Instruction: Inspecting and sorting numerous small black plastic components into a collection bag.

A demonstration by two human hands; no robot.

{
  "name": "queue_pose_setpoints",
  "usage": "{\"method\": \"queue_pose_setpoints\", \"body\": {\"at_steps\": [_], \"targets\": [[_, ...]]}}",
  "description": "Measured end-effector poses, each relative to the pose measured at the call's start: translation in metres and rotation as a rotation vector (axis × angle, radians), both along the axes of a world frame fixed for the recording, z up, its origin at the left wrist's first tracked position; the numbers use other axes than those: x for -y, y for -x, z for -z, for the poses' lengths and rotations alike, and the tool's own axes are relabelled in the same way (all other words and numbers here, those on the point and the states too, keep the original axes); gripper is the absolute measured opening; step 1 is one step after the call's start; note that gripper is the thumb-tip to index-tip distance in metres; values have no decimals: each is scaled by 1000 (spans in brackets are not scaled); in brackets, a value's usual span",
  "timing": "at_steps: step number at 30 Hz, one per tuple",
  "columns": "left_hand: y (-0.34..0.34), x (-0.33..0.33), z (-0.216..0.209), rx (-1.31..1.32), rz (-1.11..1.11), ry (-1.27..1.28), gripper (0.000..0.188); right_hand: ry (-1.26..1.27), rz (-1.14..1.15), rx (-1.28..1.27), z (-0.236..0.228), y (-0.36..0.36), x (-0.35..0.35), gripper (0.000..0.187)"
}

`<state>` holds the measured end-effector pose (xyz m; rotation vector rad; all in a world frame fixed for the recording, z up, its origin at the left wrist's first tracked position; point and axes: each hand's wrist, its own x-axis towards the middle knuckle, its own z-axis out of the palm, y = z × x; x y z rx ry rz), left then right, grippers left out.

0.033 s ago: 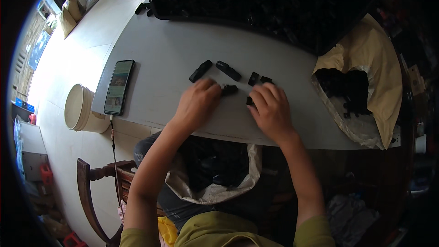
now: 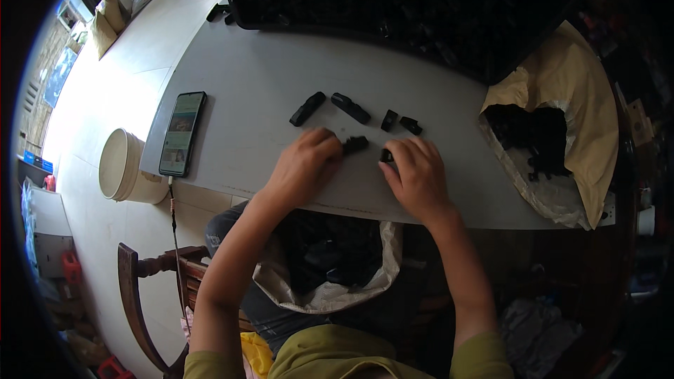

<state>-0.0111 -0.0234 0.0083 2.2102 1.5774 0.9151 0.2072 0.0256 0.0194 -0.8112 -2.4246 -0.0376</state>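
My left hand [image 2: 303,165] is closed around a dark, notched plastic piece [image 2: 355,144], whose far end sticks out past the fingers. Pinched between the thumb and fingers of my right hand [image 2: 419,174] is a small black block-like part [image 2: 386,156], mostly covered by the hand. The two pieces are apart. Just beyond my hands lie two long black plastic parts, a left one [image 2: 307,109] and a right one [image 2: 350,108]. Two short black parts, one standing squarer [image 2: 389,121] and one slanted [image 2: 411,125], lie past my right fingers.
A phone [image 2: 183,133] with its screen lit lies at the table's left, a cord running off it. A large black tray [image 2: 393,0] of dark parts covers the far side. At right an opened tan sack [image 2: 583,119] holds black parts; a white sack [image 2: 390,253] sits on my lap.
My left hand has drawn slightly nearer to me with its piece. My right fingers have shifted down a little, leaving the slanted short part more visible.
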Motion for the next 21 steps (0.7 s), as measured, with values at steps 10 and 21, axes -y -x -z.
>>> {"method": "queue_pose_setpoints", "body": {"at_steps": [10, 21], "targets": [[6, 16, -1, 340, 86, 256, 28, 552, -55, -220, 6, -5, 9, 27], [7, 0, -11, 263, 198, 265, 31, 477, 45, -188, 1, -8, 17, 33]]}}
